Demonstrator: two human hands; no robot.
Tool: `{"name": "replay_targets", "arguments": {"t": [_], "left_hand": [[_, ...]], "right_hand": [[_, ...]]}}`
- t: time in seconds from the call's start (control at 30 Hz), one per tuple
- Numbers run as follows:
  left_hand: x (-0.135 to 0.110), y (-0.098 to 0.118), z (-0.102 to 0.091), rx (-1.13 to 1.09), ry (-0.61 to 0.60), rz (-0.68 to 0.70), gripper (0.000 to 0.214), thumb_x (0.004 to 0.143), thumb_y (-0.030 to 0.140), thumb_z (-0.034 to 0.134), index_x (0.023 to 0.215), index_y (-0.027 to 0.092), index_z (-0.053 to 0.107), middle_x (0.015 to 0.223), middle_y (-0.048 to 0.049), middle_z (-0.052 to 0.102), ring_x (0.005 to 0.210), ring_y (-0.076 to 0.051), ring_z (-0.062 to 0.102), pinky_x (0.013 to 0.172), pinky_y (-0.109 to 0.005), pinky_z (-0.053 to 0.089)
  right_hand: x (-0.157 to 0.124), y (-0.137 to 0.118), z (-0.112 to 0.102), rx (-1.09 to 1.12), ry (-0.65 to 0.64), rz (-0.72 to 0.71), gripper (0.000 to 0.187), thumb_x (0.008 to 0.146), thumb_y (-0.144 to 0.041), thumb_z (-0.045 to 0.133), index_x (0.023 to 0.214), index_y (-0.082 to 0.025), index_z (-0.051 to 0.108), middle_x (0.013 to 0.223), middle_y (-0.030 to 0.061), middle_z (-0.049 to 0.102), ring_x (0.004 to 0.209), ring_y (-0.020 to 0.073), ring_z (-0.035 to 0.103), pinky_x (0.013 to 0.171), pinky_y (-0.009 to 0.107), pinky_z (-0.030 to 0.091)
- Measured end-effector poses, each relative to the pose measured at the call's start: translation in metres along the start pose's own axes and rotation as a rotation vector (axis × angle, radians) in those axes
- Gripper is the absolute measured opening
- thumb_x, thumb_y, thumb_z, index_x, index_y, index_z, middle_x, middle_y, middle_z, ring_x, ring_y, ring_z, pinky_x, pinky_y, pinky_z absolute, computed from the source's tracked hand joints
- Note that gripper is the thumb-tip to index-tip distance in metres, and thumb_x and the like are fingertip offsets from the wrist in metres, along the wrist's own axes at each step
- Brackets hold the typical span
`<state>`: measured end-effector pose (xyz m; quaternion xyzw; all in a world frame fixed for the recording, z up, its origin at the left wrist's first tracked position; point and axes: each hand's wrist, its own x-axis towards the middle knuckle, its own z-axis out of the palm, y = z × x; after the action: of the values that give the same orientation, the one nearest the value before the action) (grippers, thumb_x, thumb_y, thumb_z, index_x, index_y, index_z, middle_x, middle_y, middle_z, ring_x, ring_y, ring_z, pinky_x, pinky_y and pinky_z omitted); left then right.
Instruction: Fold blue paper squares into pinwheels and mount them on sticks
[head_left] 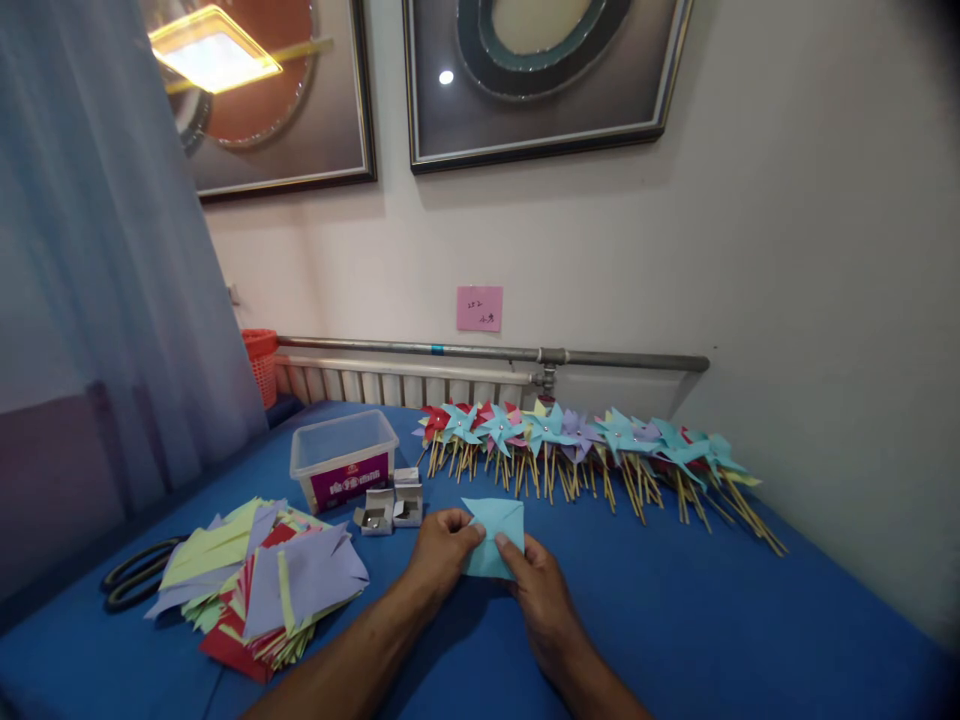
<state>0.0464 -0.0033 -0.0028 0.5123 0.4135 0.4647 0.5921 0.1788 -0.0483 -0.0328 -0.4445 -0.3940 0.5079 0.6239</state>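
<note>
My left hand (440, 556) and my right hand (541, 590) both pinch a light blue square of paper (493, 526), held just above the blue table (712, 620). The paper's corners are folded in toward the middle. The left thumb and fingers grip its left edge, and the right thumb presses near its centre. A messy pile of cut coloured paper (262, 590) lies to the left of my left forearm. Beyond my hands a long row of finished paper pinwheels on wooden sticks (585, 450) lies along the back of the table.
A clear plastic tub with a purple label (343, 462) and two small open boxes (394, 505) stand behind the left hand. Black scissors (135, 575) lie at the far left. A radiator and pipe (487, 355) run along the wall; a curtain hangs left.
</note>
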Motion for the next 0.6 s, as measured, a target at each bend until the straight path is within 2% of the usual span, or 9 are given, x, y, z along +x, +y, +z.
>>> {"name": "replay_targets", "arguments": {"t": [0.17, 0.37, 0.6], "left_hand": [[-0.0021, 0.0009, 0.0025, 0.021, 0.005, 0.003, 0.04, 0.057, 0.047, 0.083, 0.057, 0.019, 0.054, 0.05, 0.0056, 0.049, 0.047, -0.008, 0.039, 0.05, -0.024, 0.03], [-0.0017, -0.0031, 0.005, 0.018, 0.011, 0.018, 0.043, 0.057, 0.05, 0.082, 0.056, 0.02, 0.052, 0.049, 0.0064, 0.047, 0.047, -0.008, 0.037, 0.049, -0.024, 0.03], [-0.0006, -0.0052, 0.0032, 0.026, 0.0, 0.024, 0.037, 0.057, 0.045, 0.081, 0.061, 0.018, 0.057, 0.053, 0.0037, 0.054, 0.049, -0.009, 0.042, 0.052, -0.024, 0.032]], "right_hand": [[0.0015, 0.0018, -0.0014, -0.031, 0.062, 0.007, 0.047, 0.068, -0.056, 0.084, 0.096, -0.019, 0.078, 0.084, 0.0061, 0.08, 0.078, 0.0271, 0.072, 0.071, 0.035, 0.056], [0.0017, 0.0046, -0.0009, -0.063, 0.098, -0.03, 0.044, 0.071, -0.056, 0.081, 0.096, -0.02, 0.078, 0.086, 0.007, 0.08, 0.081, 0.0288, 0.073, 0.073, 0.036, 0.057], [0.0024, 0.0095, -0.0026, -0.136, 0.101, -0.07, 0.044, 0.074, -0.059, 0.077, 0.095, -0.02, 0.077, 0.087, 0.0062, 0.081, 0.079, 0.027, 0.072, 0.07, 0.034, 0.057]]}}
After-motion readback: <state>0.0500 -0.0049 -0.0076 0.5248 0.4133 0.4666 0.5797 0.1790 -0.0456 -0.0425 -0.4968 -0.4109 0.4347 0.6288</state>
